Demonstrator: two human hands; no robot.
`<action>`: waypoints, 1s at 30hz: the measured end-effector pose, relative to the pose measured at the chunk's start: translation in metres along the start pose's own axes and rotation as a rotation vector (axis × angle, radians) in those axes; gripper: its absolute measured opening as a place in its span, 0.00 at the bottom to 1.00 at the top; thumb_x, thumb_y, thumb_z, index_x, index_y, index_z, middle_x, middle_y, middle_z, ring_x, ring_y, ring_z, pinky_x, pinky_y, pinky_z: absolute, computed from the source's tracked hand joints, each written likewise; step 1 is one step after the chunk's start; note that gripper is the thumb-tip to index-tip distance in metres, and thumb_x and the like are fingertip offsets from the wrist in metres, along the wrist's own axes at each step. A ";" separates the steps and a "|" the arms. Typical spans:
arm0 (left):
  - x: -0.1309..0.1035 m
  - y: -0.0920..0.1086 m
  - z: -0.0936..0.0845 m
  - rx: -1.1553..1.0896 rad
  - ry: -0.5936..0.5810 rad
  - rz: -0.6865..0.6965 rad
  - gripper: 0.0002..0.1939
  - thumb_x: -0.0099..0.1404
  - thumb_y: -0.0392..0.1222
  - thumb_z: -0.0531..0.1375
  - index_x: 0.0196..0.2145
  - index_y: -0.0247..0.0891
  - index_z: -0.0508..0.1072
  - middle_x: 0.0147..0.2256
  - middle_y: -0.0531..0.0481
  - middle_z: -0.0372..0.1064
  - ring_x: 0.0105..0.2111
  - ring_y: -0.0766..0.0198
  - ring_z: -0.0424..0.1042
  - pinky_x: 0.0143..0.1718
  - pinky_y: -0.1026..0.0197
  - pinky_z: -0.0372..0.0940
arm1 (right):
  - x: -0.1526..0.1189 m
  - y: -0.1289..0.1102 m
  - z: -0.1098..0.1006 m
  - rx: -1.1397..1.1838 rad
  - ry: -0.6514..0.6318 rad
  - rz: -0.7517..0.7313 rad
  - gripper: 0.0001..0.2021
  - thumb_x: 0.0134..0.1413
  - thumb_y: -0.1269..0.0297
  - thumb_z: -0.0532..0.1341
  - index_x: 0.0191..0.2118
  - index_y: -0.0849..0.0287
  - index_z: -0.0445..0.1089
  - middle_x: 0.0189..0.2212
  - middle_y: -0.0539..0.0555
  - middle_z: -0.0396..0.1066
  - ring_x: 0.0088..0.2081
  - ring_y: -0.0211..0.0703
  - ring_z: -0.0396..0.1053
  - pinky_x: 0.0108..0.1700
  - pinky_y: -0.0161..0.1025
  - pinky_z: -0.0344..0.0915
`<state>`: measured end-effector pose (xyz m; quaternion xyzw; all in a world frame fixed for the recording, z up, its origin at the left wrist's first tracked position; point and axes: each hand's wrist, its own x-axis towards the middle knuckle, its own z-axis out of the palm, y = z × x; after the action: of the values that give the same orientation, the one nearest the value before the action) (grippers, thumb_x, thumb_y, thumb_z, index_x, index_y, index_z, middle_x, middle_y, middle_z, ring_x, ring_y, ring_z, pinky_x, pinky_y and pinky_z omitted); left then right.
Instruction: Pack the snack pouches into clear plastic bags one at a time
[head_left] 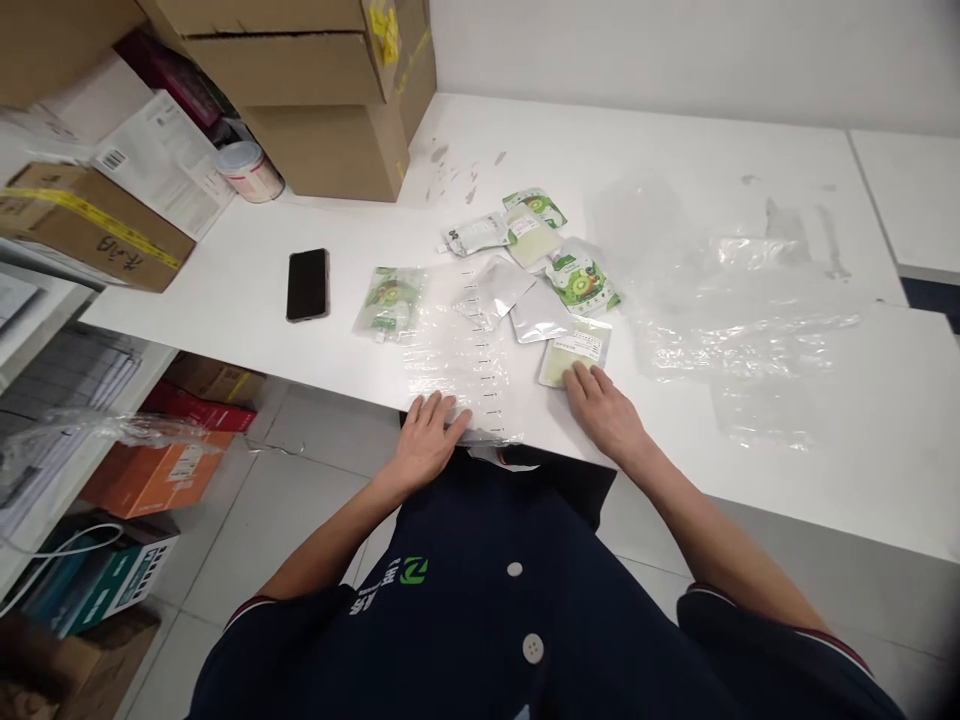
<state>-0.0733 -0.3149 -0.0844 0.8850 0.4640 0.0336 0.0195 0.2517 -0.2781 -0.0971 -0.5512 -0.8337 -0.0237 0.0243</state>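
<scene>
My left hand lies flat on the near edge of a stack of clear plastic bags at the front of the white table. My right hand rests its fingertips on a pale green pouch with a white label. Behind that pouch lie several small pouches: two silver ones, a kiwi-print pouch, another green one. A bagged green pouch sits to the left of the clear stack.
A black phone lies face up on the table's left part. Cardboard boxes and a white tub stand at the back left. Loose clear film spreads over the right. Shelves with boxes are at my left.
</scene>
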 end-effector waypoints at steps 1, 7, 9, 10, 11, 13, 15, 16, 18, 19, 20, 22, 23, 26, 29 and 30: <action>0.001 -0.001 0.002 0.021 0.023 0.004 0.20 0.67 0.31 0.53 0.56 0.37 0.69 0.59 0.35 0.63 0.63 0.41 0.58 0.62 0.37 0.54 | -0.003 0.004 -0.002 -0.010 -0.003 0.000 0.21 0.61 0.78 0.48 0.57 0.67 0.67 0.59 0.69 0.65 0.57 0.62 0.65 0.47 0.52 0.72; 0.000 0.000 0.003 0.051 0.093 0.022 0.21 0.67 0.35 0.54 0.57 0.39 0.68 0.60 0.37 0.63 0.62 0.41 0.59 0.60 0.39 0.56 | -0.010 0.026 -0.017 0.115 0.186 0.111 0.17 0.66 0.65 0.50 0.55 0.60 0.69 0.52 0.64 0.72 0.50 0.54 0.70 0.47 0.48 0.71; -0.001 0.003 0.004 0.053 0.099 -0.010 0.22 0.66 0.37 0.56 0.57 0.38 0.68 0.57 0.36 0.65 0.58 0.42 0.62 0.56 0.41 0.60 | -0.003 0.023 -0.016 0.164 0.157 0.081 0.25 0.65 0.54 0.54 0.63 0.61 0.62 0.61 0.67 0.63 0.61 0.61 0.61 0.56 0.56 0.66; -0.001 0.005 0.004 0.057 0.099 -0.027 0.21 0.66 0.37 0.56 0.57 0.38 0.68 0.54 0.35 0.66 0.55 0.44 0.65 0.53 0.43 0.62 | 0.001 0.020 -0.014 0.167 0.101 0.065 0.30 0.63 0.49 0.55 0.65 0.60 0.59 0.65 0.67 0.56 0.65 0.65 0.54 0.58 0.61 0.62; -0.001 0.006 0.004 0.061 0.099 -0.037 0.21 0.66 0.37 0.55 0.57 0.38 0.68 0.51 0.36 0.68 0.51 0.46 0.67 0.49 0.46 0.63 | 0.005 0.016 -0.013 0.157 0.035 0.057 0.34 0.61 0.45 0.55 0.67 0.59 0.56 0.68 0.67 0.51 0.67 0.69 0.48 0.60 0.65 0.58; -0.001 0.007 0.004 0.067 0.104 -0.030 0.20 0.67 0.37 0.54 0.57 0.37 0.68 0.45 0.38 0.70 0.46 0.50 0.69 0.46 0.49 0.64 | 0.007 0.005 -0.010 0.129 -0.090 0.046 0.38 0.59 0.39 0.54 0.68 0.56 0.53 0.70 0.66 0.44 0.69 0.74 0.41 0.60 0.70 0.53; -0.001 0.006 0.005 0.066 0.128 -0.003 0.20 0.68 0.36 0.53 0.58 0.36 0.67 0.45 0.39 0.71 0.46 0.52 0.69 0.47 0.49 0.64 | -0.003 -0.007 -0.008 0.103 -0.143 -0.005 0.43 0.55 0.35 0.56 0.69 0.57 0.52 0.71 0.68 0.41 0.69 0.77 0.37 0.60 0.72 0.51; -0.002 0.005 0.006 0.063 0.148 0.003 0.20 0.69 0.36 0.53 0.58 0.36 0.67 0.46 0.39 0.71 0.47 0.52 0.69 0.49 0.49 0.63 | -0.012 -0.012 -0.007 0.087 -0.141 -0.047 0.44 0.54 0.36 0.58 0.69 0.58 0.52 0.71 0.68 0.41 0.69 0.78 0.37 0.60 0.72 0.51; -0.005 0.003 0.009 0.046 0.190 -0.003 0.20 0.69 0.34 0.52 0.57 0.36 0.67 0.48 0.39 0.71 0.50 0.52 0.69 0.54 0.49 0.61 | -0.036 -0.020 -0.006 0.047 -0.099 -0.122 0.39 0.56 0.43 0.61 0.68 0.57 0.56 0.70 0.68 0.46 0.69 0.76 0.40 0.60 0.69 0.54; -0.007 0.003 0.012 0.034 0.211 -0.009 0.19 0.69 0.34 0.52 0.56 0.36 0.67 0.49 0.39 0.71 0.52 0.52 0.69 0.55 0.48 0.60 | -0.049 -0.022 -0.006 0.029 -0.068 -0.143 0.32 0.58 0.50 0.61 0.66 0.57 0.59 0.68 0.66 0.51 0.68 0.74 0.44 0.59 0.66 0.57; -0.009 0.002 0.015 0.020 0.234 -0.015 0.18 0.69 0.33 0.52 0.55 0.36 0.68 0.50 0.39 0.71 0.54 0.52 0.68 0.57 0.48 0.59 | -0.061 -0.023 -0.007 0.019 -0.030 -0.157 0.26 0.61 0.58 0.60 0.63 0.57 0.63 0.66 0.65 0.56 0.67 0.71 0.48 0.58 0.62 0.60; -0.012 0.000 0.020 -0.011 0.282 -0.015 0.15 0.69 0.32 0.52 0.52 0.36 0.70 0.51 0.39 0.71 0.55 0.52 0.68 0.58 0.47 0.58 | -0.082 -0.019 -0.013 0.039 0.048 -0.175 0.18 0.62 0.68 0.58 0.57 0.57 0.69 0.60 0.61 0.66 0.64 0.64 0.56 0.56 0.55 0.65; -0.013 -0.001 0.023 -0.025 0.306 -0.005 0.14 0.69 0.32 0.53 0.50 0.37 0.71 0.51 0.40 0.72 0.56 0.52 0.68 0.58 0.47 0.58 | -0.089 -0.015 -0.019 0.065 0.085 -0.174 0.17 0.62 0.70 0.57 0.55 0.57 0.70 0.58 0.59 0.69 0.63 0.62 0.59 0.55 0.53 0.66; -0.013 -0.005 0.028 -0.041 0.388 0.029 0.12 0.68 0.32 0.55 0.45 0.39 0.74 0.50 0.42 0.72 0.55 0.53 0.68 0.57 0.49 0.59 | -0.092 -0.007 -0.043 0.188 0.253 0.027 0.15 0.62 0.68 0.58 0.52 0.54 0.73 0.52 0.58 0.73 0.56 0.56 0.68 0.52 0.50 0.68; -0.011 -0.006 0.028 0.012 0.487 0.016 0.13 0.67 0.32 0.57 0.46 0.42 0.74 0.43 0.43 0.74 0.48 0.55 0.71 0.48 0.52 0.62 | -0.068 -0.012 -0.064 0.526 0.399 0.432 0.12 0.63 0.60 0.57 0.46 0.56 0.75 0.41 0.57 0.76 0.41 0.50 0.73 0.40 0.45 0.70; -0.010 -0.005 0.028 0.034 0.509 0.013 0.13 0.66 0.32 0.57 0.47 0.42 0.74 0.40 0.44 0.74 0.44 0.56 0.71 0.45 0.53 0.62 | -0.054 -0.017 -0.067 0.699 0.381 0.524 0.13 0.63 0.57 0.57 0.44 0.57 0.74 0.38 0.56 0.75 0.37 0.47 0.73 0.37 0.43 0.70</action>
<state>-0.0813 -0.3202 -0.1128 0.8512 0.4487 0.2477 -0.1132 0.2583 -0.3385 -0.0338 -0.6875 -0.6053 0.1644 0.3659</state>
